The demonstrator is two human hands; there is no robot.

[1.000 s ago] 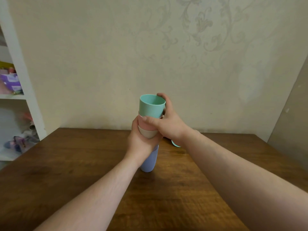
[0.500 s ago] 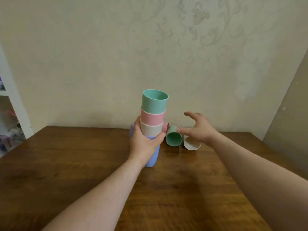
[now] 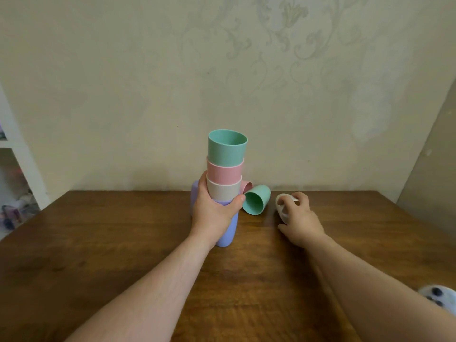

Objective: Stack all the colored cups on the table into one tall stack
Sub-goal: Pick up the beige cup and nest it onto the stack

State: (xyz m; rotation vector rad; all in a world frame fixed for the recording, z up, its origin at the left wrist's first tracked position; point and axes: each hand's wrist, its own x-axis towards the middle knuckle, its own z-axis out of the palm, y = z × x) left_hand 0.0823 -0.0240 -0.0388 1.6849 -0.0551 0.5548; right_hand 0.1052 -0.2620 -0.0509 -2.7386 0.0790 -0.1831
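A stack of cups (image 3: 225, 166) stands upright on the wooden table (image 3: 123, 243): purple at the bottom, then cream, pink and teal on top. My left hand (image 3: 213, 209) is wrapped around the stack at the purple and cream cups. To its right a teal cup (image 3: 256, 199) lies on its side, its mouth facing me. Behind it a pink cup (image 3: 246, 186) is partly hidden. Another purple cup (image 3: 194, 196) shows behind my left hand. My right hand (image 3: 299, 219) closes its fingers on a cream cup (image 3: 283, 206) lying on the table.
The wall rises close behind the cups at the table's far edge. A white shelf unit (image 3: 22, 164) with blurred items stands at the left. A white spotted thing (image 3: 439, 296) shows at the lower right edge, under my right forearm.
My right hand left the top of the stack, reached right past the lying teal cup and closed on the cream cup. The left hand stayed on the stack.
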